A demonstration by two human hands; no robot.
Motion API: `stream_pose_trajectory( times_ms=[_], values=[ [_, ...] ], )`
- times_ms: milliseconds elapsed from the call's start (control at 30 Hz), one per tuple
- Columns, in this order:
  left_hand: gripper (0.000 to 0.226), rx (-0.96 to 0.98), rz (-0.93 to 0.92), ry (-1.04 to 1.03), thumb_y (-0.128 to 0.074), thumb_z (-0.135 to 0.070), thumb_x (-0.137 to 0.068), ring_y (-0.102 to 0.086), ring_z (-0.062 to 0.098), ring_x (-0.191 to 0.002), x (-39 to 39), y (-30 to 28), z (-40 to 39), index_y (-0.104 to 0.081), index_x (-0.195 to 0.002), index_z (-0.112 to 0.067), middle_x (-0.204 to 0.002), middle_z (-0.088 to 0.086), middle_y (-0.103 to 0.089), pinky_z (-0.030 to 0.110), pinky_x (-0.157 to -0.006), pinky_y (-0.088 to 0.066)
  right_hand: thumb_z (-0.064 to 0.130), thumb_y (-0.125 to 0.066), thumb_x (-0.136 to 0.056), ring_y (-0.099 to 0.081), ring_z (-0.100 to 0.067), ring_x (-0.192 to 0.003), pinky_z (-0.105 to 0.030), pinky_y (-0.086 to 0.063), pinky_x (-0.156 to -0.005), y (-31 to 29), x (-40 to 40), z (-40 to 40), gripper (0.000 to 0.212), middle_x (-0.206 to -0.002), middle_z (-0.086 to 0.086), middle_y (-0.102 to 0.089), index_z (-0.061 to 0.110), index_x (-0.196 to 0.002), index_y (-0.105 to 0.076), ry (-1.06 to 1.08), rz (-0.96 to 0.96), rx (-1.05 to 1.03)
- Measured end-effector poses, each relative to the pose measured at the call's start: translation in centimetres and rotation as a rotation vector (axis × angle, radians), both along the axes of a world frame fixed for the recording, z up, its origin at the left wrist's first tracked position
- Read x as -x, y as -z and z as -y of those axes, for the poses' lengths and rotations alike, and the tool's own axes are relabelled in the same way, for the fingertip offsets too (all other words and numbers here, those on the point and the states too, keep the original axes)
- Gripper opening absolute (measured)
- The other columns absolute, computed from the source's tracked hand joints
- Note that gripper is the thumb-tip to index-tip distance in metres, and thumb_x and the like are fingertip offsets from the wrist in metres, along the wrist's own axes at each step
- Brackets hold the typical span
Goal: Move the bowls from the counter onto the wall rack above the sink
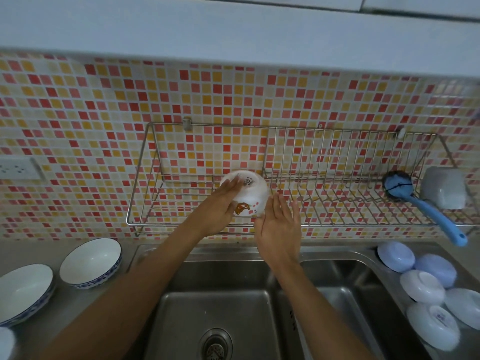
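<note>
Mosaic-tiled wall rack point(181, 193): receiving first upturned printed bowl point(249, 196), left hand point(220, 206) gripping, right hand point(279, 227) splayed alongside; blue-rimmed bowls point(91, 263) and pale bowls point(422, 287) left.

The left hand point(220, 203) covers part of the upturned white bowl point(249, 198), so its printed mark and orange motif cannot be read, and whether the bowl rests on the wire rack point(181, 193) cannot be told. 1 white dish point(5, 342) at the lower left is cut off by the picture's edge, as is the outermost pale bowl point(465, 306) at the right. The grey cup point(442, 188) on the rack's right end is blurred.
</note>
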State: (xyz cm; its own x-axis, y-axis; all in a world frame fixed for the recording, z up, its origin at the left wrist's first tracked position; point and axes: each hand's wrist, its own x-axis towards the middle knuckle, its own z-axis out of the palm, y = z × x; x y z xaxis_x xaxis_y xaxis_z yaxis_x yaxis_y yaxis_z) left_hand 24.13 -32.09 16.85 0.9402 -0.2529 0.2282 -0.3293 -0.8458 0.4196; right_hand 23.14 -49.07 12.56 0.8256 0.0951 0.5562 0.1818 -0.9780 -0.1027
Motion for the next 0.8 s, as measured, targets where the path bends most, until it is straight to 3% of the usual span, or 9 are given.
stream_pose_trajectory(
  times_ms=[133, 267, 500, 600, 667, 733, 800],
  values=[
    [0.051, -0.031, 0.016, -0.040, -0.029, -0.029, -0.102, -0.009, 0.014, -0.147, 0.3, 0.2, -0.1, -0.012, -0.150, -0.024, -0.160, -0.005, -0.011, 0.027, -0.114, -0.007, 0.040, -0.031, -0.098, -0.046, -0.024, -0.134, -0.043, -0.011, -0.119, 0.1, 0.0, 0.0, 0.055, -0.137, -0.012, -0.056, 0.005, -0.133, -0.054, 0.006, 0.003, 0.009],
    [0.051, -0.086, 0.046, -0.071, -0.026, -0.032, -0.102, -0.013, 0.016, -0.147, 0.6, 0.1, 0.1, -0.013, -0.150, -0.022, -0.160, -0.003, -0.013, 0.032, -0.118, -0.011, 0.037, -0.024, -0.098, -0.048, -0.026, -0.132, -0.040, -0.020, -0.116, -0.1, 0.3, 0.0, 0.058, -0.135, -0.014, -0.057, 0.002, -0.132, -0.055, -0.005, -0.006, -0.009],
    [0.057, -0.315, 0.212, -0.179, -0.012, -0.041, -0.101, -0.011, 0.020, -0.147, 4.2, 1.8, -0.8, -0.015, -0.150, -0.013, -0.159, 0.005, -0.016, 0.038, -0.119, -0.007, 0.040, -0.014, -0.101, -0.038, -0.027, -0.139, -0.041, -0.017, -0.118, -0.4, 1.4, 0.0, 0.061, -0.141, -0.014, -0.052, 0.003, -0.136, -0.050, -0.063, -0.045, -0.046],
    [0.057, -0.390, 0.273, -0.241, -0.011, -0.043, -0.100, -0.002, 0.019, -0.146, 6.3, 4.2, -2.5, -0.011, -0.150, -0.016, -0.159, 0.005, -0.012, 0.041, -0.118, 0.003, 0.041, -0.023, -0.101, -0.027, -0.028, -0.144, -0.047, -0.007, -0.120, 0.8, 3.6, -1.3, 0.058, -0.152, -0.015, -0.036, 0.004, -0.144, -0.036, -0.099, -0.023, -0.094],
    [0.053, -0.354, 0.299, -0.263, -0.011, -0.039, -0.101, 0.002, 0.017, -0.144, 8.0, 5.2, -3.8, -0.009, -0.149, -0.018, -0.158, 0.003, -0.007, 0.042, -0.116, 0.006, 0.042, -0.024, -0.100, -0.008, -0.028, -0.148, -0.048, -0.005, -0.120, 1.6, 5.4, -3.0, 0.062, -0.159, -0.014, -0.015, 0.004, -0.150, -0.018, -0.140, -0.063, -0.161],
    [0.051, -0.295, 0.289, -0.255, -0.018, -0.033, -0.102, 0.005, 0.017, -0.145, 9.9, 6.2, -5.0, -0.006, -0.149, -0.018, -0.158, 0.002, -0.003, 0.040, -0.117, 0.005, 0.041, -0.028, -0.101, 0.012, -0.025, -0.148, -0.047, -0.014, -0.120, 2.5, 7.1, -5.1, 0.066, -0.161, -0.010, 0.005, 0.008, -0.152, -0.002, -0.214, -0.118, -0.270],
    [0.052, -0.237, 0.267, -0.267, -0.028, -0.028, -0.103, 0.001, 0.020, -0.147, 11.9, 7.3, -6.7, -0.009, -0.150, -0.017, -0.159, 0.004, -0.007, 0.042, -0.121, -0.005, 0.041, -0.035, -0.100, 0.015, -0.023, -0.147, -0.045, -0.025, -0.116, 3.4, 8.7, -7.5, 0.069, -0.161, -0.007, 0.013, 0.014, -0.153, 0.000, -0.309, -0.111, -0.342]
  ],
)
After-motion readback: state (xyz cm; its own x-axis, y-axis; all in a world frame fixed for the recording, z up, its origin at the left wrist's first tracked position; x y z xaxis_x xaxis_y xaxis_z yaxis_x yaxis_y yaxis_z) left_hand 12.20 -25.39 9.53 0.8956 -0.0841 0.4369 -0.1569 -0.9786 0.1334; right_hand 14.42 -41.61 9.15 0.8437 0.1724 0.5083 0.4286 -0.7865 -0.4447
